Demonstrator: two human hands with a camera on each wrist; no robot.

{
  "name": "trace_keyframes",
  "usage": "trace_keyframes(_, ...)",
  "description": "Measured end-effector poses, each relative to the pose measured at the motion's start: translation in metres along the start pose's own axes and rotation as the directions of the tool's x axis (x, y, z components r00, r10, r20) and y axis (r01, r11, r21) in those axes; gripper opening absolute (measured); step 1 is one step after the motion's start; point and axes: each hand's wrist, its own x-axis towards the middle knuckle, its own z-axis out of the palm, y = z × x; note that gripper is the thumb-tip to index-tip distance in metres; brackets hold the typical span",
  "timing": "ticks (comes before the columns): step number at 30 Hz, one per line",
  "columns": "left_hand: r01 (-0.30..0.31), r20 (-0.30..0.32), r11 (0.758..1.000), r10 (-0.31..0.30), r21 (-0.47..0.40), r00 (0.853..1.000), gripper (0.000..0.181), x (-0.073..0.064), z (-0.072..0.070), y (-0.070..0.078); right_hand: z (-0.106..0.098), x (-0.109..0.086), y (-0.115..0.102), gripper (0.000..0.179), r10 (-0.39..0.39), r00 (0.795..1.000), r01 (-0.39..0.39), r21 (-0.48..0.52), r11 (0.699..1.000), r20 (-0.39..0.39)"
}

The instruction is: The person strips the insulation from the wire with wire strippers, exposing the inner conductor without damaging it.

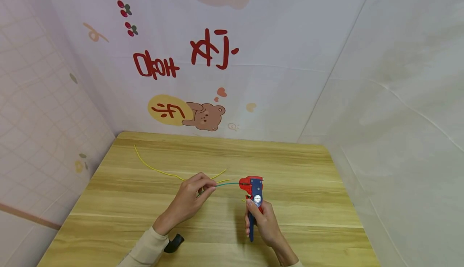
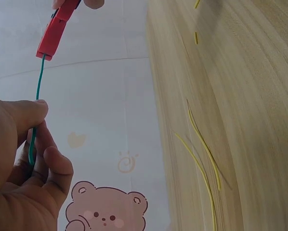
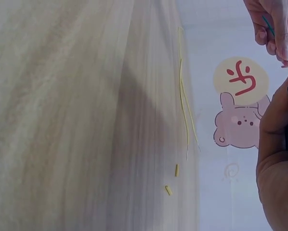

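In the head view my left hand (image 1: pixel 190 196) pinches a thin green wire (image 1: pixel 228 183) between thumb and fingers. The wire runs right into the red jaws of a wire stripper (image 1: pixel 256 188) with blue and red handles. My right hand (image 1: pixel 266 222) grips those handles, holding the tool upright. The left wrist view shows the green wire (image 2: pixel 39 84) entering the red nose of the stripper (image 2: pixel 52 38), its tip hidden inside. Beyond the left hand lie yellow wires (image 1: pixel 156 169) on the table; the left wrist view shows a bare end on one yellow wire (image 2: pixel 202 132).
Short yellow offcuts (image 3: pixel 176 170) lie on the wooden table (image 1: pixel 308 218). A black curved object (image 1: pixel 175 243) shows beside the left sleeve. White printed sheets (image 1: pixel 275 98) rise behind the table and along its sides.
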Motion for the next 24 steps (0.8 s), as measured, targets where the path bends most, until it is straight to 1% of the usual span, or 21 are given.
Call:
trace_keyframes(6, -0.001, -0.011, 1.000, 0.002, 0.004, 1.000, 0.015, -0.0009, -0.0002, 0.0006, 0.0024, 0.0001, 0.0000, 0.049, -0.001, 1.000, 0.001, 0.013, 1.000, -0.004)
trace_keyframes(13, -0.014, -0.002, 1.000, 0.014, 0.005, 1.000, 0.014, -0.0010, 0.0005, 0.0003, 0.0036, -0.0005, -0.0009, 0.052, 0.000, 0.995, 0.000, -0.006, 1.000, -0.100)
trace_keyframes(19, -0.022, -0.018, 1.000, 0.022, 0.009, 1.000, 0.016, -0.0017, 0.0003, -0.0014, 0.0018, -0.0015, -0.0047, 0.051, -0.025, 0.996, 0.022, -0.044, 0.999, -0.083)
trace_keyframes(24, -0.033, -0.016, 0.999, 0.034, 0.004, 0.999, 0.015, -0.0008, 0.0004, -0.0015, 0.0011, -0.0010, -0.0062, 0.052, -0.042, 0.997, 0.040, -0.032, 0.999, -0.064)
